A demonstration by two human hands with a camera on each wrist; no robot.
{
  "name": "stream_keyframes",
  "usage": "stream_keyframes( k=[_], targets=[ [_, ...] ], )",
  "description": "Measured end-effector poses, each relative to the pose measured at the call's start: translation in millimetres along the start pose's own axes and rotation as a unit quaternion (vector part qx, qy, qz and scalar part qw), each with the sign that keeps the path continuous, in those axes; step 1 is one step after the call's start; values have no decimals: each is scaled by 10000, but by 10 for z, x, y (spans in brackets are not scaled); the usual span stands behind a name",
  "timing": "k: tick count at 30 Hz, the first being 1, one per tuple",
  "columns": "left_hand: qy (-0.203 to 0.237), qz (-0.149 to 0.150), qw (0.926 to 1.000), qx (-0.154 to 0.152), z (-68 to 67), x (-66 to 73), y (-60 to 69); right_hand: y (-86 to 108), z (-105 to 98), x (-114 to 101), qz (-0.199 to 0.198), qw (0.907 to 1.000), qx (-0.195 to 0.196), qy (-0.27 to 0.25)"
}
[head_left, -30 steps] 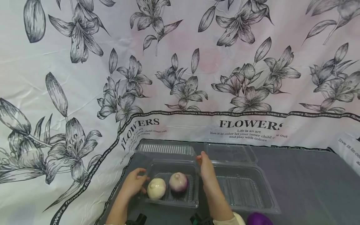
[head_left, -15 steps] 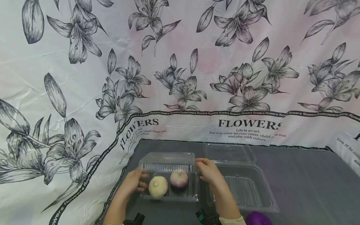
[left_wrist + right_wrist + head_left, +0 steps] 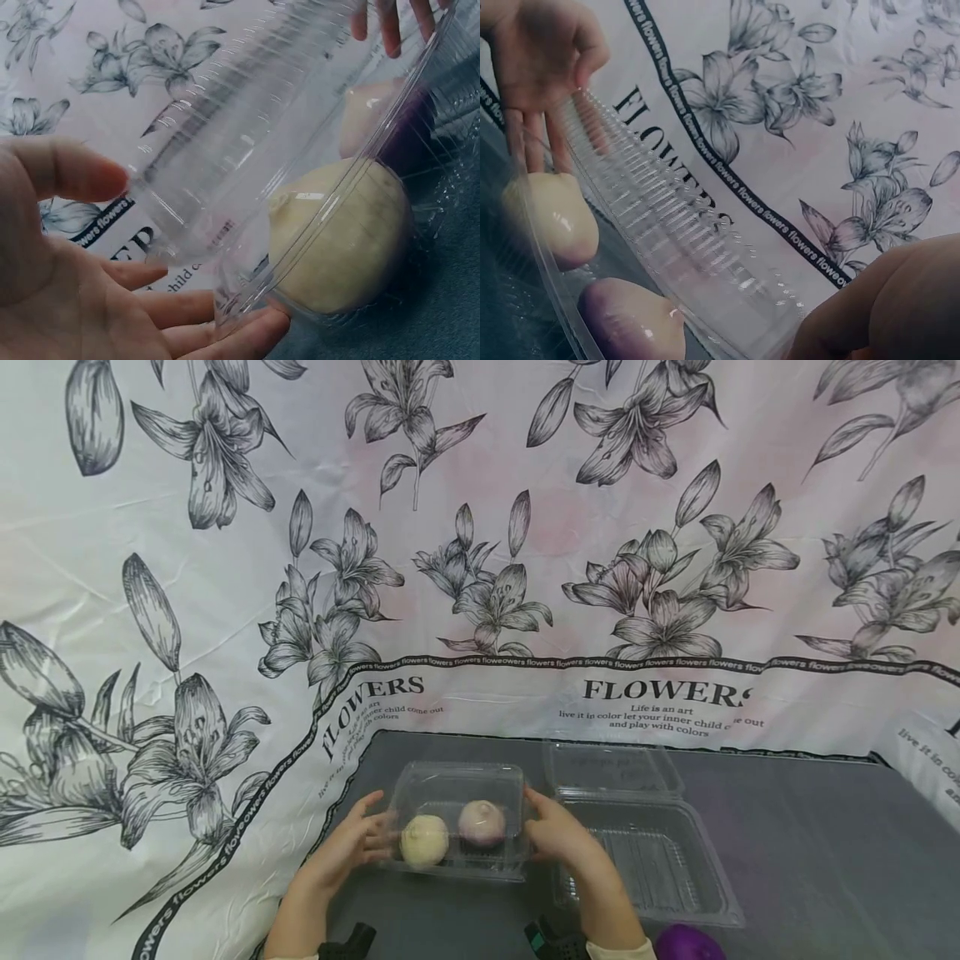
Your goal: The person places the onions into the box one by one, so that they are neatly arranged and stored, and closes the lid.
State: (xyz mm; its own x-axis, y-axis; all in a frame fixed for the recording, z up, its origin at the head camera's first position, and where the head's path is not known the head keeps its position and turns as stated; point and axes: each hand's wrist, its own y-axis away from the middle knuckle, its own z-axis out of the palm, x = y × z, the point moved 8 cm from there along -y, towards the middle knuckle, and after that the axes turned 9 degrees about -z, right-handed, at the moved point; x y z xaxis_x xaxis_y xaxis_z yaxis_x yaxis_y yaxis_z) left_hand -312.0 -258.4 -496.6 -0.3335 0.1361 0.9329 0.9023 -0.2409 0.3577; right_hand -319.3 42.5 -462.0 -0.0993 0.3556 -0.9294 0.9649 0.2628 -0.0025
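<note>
A clear plastic clamshell container (image 3: 457,870) stands between the two hands. Inside lie a pale yellow onion (image 3: 424,841) and a purple-and-white onion (image 3: 482,823), both seen through the plastic. The ribbed clear lid (image 3: 225,142) slants over them; whether its front edge meets the base I cannot tell. My left hand (image 3: 347,850) touches the container's left side with extended fingers, its thumb raised apart in the left wrist view. At the right side, my right hand (image 3: 558,831) touches the lid's edge; its fingers look straight in the left wrist view.
A second clear container (image 3: 645,860) stands to the right, its lid (image 3: 615,768) folded back. A purple round object (image 3: 688,943) is partly visible at the bottom edge. Flower-printed cloth (image 3: 480,568) hangs behind and left of the grey table (image 3: 810,843).
The container's lid has swung from lying back behind the base, up and forward, over the two onions. Both hands have followed it along the sides. The second container has not moved.
</note>
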Motion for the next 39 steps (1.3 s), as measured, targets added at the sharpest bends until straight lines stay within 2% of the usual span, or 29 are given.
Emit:
stream_keyframes(
  k=[7, 14, 19, 23, 28, 33, 39],
  targets=[
    [-385, 161, 9990, -162, 9, -16, 27, 14, 58, -28, -207, 9985, -315, 388],
    [-772, 79, 9967, 249, -42, -91, -17, 31, 111, -17, -252, 9966, -625, 482],
    [-757, -11, 9961, 459, -97, -129, -53, 40, 178, 8, -255, 9941, -955, 441],
    [-692, -128, 9962, 508, -134, -169, -72, 59, 234, 43, -134, 9923, -1146, 444],
    [-592, -212, 9963, 582, -151, -187, -75, 68, 259, 72, 63, 9931, -1091, 420],
    [-406, -95, 9975, 568, -134, -152, -57, 57, 295, 94, 162, 9946, -928, 430],
    [-94, -38, 9971, 760, -138, -141, -83, 35, 345, 123, 338, 9932, -671, 894]
  ],
)
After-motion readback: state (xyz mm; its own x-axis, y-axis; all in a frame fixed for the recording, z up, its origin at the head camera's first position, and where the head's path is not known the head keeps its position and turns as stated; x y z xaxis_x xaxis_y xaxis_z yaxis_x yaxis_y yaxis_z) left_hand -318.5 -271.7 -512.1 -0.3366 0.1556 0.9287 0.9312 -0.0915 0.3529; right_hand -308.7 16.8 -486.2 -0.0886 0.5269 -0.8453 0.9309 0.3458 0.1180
